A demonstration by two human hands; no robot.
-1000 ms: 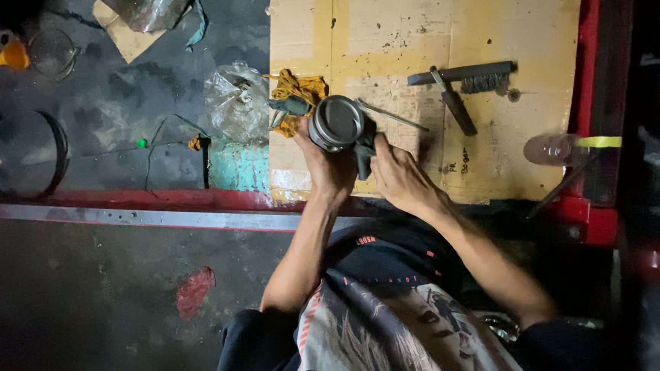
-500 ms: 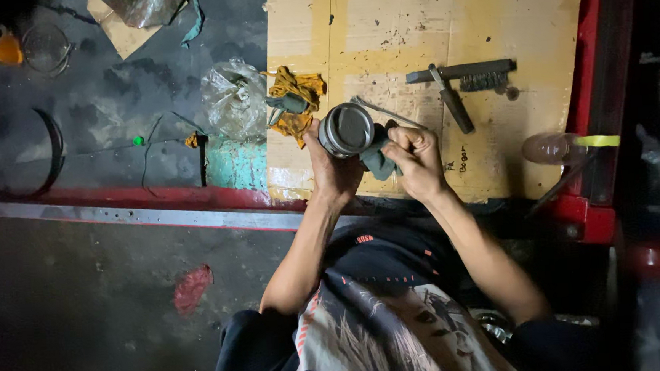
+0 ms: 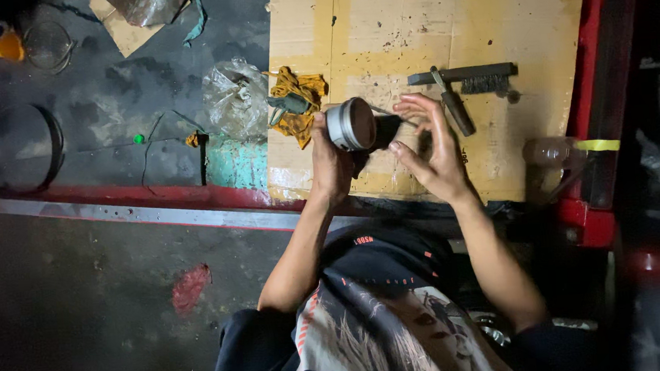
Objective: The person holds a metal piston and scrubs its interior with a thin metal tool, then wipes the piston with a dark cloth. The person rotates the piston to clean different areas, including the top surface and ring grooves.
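My left hand point(image 3: 332, 168) is shut on a round grey metal cylinder point(image 3: 351, 124), holding it up over the cardboard sheet point(image 3: 411, 20). A dark piece point(image 3: 386, 128) sticks out of the cylinder's right side, and a thin rod runs from it toward my right hand. My right hand point(image 3: 436, 147) is just right of the cylinder with its fingers spread. Its fingertips are close to the dark piece but not closed on it.
A wire brush point(image 3: 464, 74) and a dark-handled tool point(image 3: 455, 109) lie on the cardboard behind my right hand. A yellow rag point(image 3: 302, 103) and a crumpled plastic bag point(image 3: 237, 99) lie to the left. A red frame point(image 3: 591, 78) and a plastic bottle point(image 3: 549, 153) border the right side.
My right hand has let go of the dark piece and spread its fingers. The cylinder has turned in my left hand, its flat end now facing more toward me.
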